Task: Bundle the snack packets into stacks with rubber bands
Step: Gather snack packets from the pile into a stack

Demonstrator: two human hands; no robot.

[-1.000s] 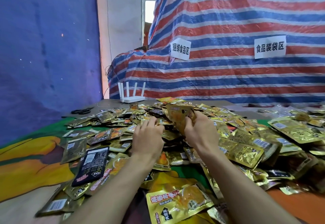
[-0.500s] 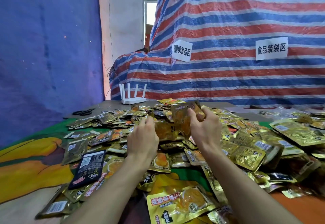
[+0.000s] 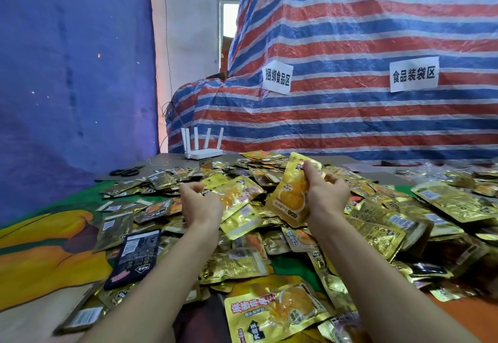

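The right hand (image 3: 323,194) clasped a gold snack packet (image 3: 292,194) upright, fingers wrapped round its edge, just above the heap of loose packets (image 3: 390,224) covering the table (image 3: 172,160). The left hand (image 3: 199,204), fingers curled, apparently gripped the corner of a second packet (image 3: 237,197) beside it — the hand hid the contact.

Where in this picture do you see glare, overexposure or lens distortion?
Head view: the window is blown out white; the gold packets throw bright glare, also the packet in the right hand; the striped tarp bends toward the edges from the wide lens.
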